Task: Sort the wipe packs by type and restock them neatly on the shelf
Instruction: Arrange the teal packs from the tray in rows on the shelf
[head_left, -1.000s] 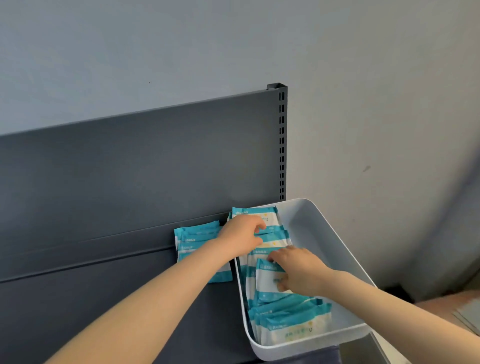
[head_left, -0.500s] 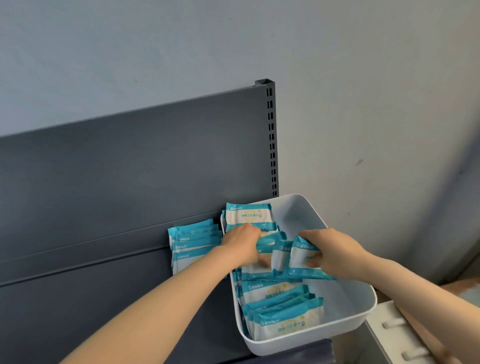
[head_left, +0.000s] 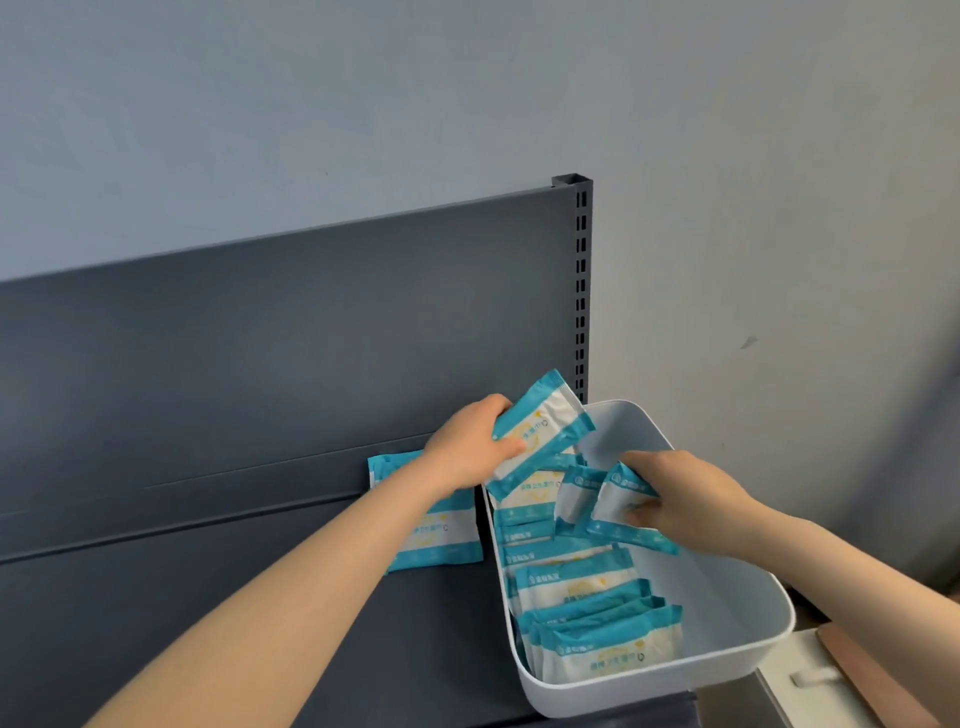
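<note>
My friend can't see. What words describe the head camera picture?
A person's left hand holds a teal-and-white wipe pack above a white bin of packs; the right hand grips a second pack inside it. More packs lie on the grey shelf.

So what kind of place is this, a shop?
Probably a shop or stockroom. There is a dark metal display shelf with a slotted post, a white bin of matching wipe packs, and a stack of packs on the shelf.

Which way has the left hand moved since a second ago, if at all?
Yes. The left hand has risen off the packs in the white bin, gripping one wipe pack above the bin's far left corner.
</note>
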